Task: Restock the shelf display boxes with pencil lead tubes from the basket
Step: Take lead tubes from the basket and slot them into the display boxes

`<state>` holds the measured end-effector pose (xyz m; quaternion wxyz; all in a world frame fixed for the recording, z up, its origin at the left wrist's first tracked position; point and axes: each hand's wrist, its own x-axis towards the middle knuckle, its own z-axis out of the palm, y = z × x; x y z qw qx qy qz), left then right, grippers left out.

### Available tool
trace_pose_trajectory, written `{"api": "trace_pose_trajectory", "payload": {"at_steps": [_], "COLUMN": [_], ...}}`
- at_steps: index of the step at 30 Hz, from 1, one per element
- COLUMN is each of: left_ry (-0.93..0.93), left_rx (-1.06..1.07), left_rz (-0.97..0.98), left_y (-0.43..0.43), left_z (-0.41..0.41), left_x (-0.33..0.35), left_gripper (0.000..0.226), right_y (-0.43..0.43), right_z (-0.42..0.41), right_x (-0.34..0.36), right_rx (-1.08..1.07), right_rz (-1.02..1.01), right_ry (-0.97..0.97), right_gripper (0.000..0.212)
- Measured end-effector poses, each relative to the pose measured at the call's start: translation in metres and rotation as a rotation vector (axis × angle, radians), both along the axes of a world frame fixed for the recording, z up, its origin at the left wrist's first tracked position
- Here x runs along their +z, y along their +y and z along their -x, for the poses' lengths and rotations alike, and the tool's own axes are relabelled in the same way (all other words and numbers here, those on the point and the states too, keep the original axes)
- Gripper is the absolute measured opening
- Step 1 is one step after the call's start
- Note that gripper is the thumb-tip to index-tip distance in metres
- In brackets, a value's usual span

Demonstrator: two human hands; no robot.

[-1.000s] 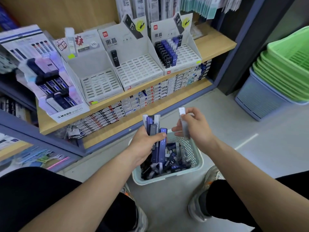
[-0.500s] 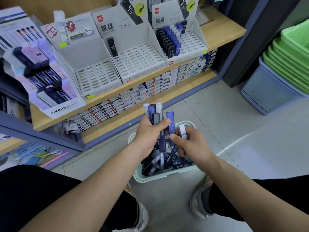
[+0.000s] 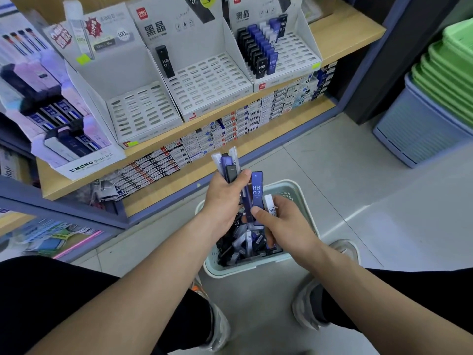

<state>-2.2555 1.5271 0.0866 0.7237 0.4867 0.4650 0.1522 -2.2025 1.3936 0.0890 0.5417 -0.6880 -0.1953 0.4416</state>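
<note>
A pale green basket (image 3: pixel 297 190) on the floor holds several black, blue and white lead tubes (image 3: pixel 240 242). Above it my left hand (image 3: pixel 225 198) grips a bunch of tubes (image 3: pixel 229 165) upright. My right hand (image 3: pixel 286 221) holds a white tube (image 3: pixel 269 204) and its thumb presses a blue HB 0.7 tube (image 3: pixel 256 190) beside the bunch. On the shelf stand three white display boxes: the left one (image 3: pixel 143 111) has bare slots, the middle one (image 3: pixel 207 83) holds a single black tube (image 3: pixel 165 61), the right one (image 3: pixel 297 51) has rows of black and blue tubes.
A Mono display (image 3: pixel 51 103) stands at the shelf's left. Small boxed stock (image 3: pixel 230 129) lines the lower shelf. Stacked green baskets (image 3: pixel 450 73) sit in a grey-blue bin (image 3: pixel 414 134) at the right. My shoes (image 3: pixel 307 303) flank the basket on the tiled floor.
My right hand came down from mid-air with the white tube to the bunch in my left hand and now also touches the blue tube. The view shifted closer to the shelf.
</note>
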Motion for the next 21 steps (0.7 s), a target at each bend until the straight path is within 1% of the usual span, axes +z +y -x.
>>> {"api": "trace_pose_trajectory", "payload": {"at_steps": [3, 4, 7, 11, 13, 17, 21], "left_ry": [-0.006, -0.006, -0.017, -0.001, 0.006, 0.007, 0.004], "left_rx": [-0.016, -0.023, -0.048, -0.088, -0.095, -0.129, -0.2], "left_rz": [-0.002, -0.005, -0.002, 0.009, 0.007, -0.011, -0.006], "left_y": [0.0, 0.001, 0.002, 0.001, 0.0, -0.004, -0.009], "left_z": [0.0, 0.001, 0.002, 0.005, 0.006, 0.008, 0.01], "left_x": [0.0, 0.0, -0.001, -0.001, -0.002, -0.002, -0.004], "left_gripper": [0.035, 0.033, 0.017, 0.024, 0.022, 0.015, 0.016], "right_y": [-0.001, -0.001, -0.003, -0.004, -0.004, -0.002, 0.0], "right_z": [-0.003, -0.004, -0.007, -0.011, -0.012, -0.014, -0.017], "right_x": [-0.005, -0.004, -0.007, -0.01, -0.009, -0.004, -0.004], "right_rx": [0.018, 0.019, 0.005, -0.033, -0.058, -0.139, -0.156], "right_rz": [-0.01, -0.014, -0.003, 0.01, 0.008, -0.043, -0.059], "right_ry": [-0.012, 0.004, 0.033, 0.037, 0.045, 0.088, 0.044], "right_gripper": [0.005, 0.007, 0.014, 0.016, 0.017, 0.012, 0.012]}}
